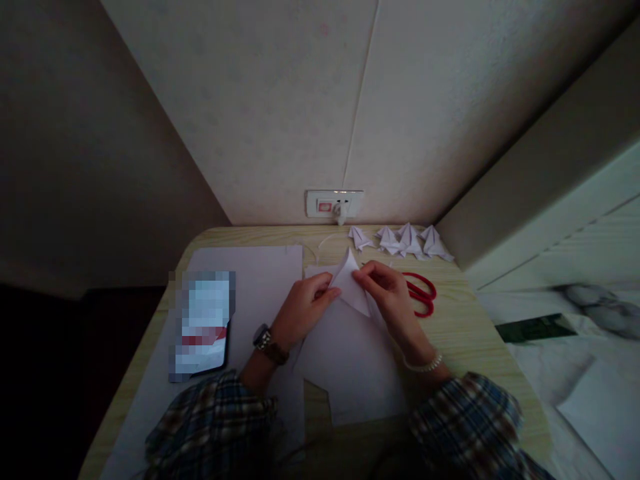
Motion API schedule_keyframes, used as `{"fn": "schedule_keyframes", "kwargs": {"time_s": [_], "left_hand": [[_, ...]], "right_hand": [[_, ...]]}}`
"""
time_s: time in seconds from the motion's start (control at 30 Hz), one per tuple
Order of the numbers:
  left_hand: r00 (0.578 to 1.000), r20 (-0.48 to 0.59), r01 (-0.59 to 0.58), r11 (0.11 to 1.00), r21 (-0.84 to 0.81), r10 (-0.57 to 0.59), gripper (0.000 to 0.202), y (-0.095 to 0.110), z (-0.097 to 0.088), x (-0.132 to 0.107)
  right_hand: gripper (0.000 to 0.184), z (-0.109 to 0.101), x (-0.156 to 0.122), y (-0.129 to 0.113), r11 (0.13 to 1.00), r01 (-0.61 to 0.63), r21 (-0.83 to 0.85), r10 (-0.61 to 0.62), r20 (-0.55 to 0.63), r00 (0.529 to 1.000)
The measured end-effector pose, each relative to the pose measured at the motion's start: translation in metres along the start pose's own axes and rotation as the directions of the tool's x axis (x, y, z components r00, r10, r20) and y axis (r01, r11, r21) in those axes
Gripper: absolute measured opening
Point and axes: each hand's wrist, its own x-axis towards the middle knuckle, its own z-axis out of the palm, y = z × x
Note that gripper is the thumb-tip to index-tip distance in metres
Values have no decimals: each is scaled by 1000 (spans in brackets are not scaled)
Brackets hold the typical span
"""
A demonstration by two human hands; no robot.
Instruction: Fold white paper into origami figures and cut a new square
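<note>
A small folded sheet of white paper (pixel 351 289) is held up between both hands over the table, its tip pointing away from me. My left hand (pixel 306 303) pinches its left edge between thumb and fingers. On the opposite side, my right hand (pixel 387 293) grips the right edge the same way. Beneath them lies a larger loose sheet of white paper (pixel 350 373). Red-handled scissors (pixel 424 293) rest just right of my right hand, their blades hidden behind it.
Several folded paper figures (pixel 409 240) stand along the back right of the wooden table (pixel 480 360). To the left, a phone (pixel 205 323) lies on a big white sheet (pixel 267 280). A wall socket (pixel 334 203) with a plugged-in white cable is behind the table.
</note>
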Motion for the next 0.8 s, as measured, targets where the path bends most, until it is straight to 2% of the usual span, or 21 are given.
{"fn": "schedule_keyframes", "kwargs": {"time_s": [0.07, 0.3, 0.8], "left_hand": [[1000, -17, 24, 999, -47, -25, 12, 0, 0, 0], [986, -122, 104, 989, -109, -117, 20, 3, -3, 0], [982, -150, 90, 981, -170, -116, 19, 5, -2, 0]], "right_hand": [[23, -1, 0, -1, 1000, 8, 3, -8, -30, 1000], [21, -2, -1, -2, 999, 27, 20, -25, -104, 994], [24, 0, -2, -5, 999, -1, 50, 6, -113, 994]]}}
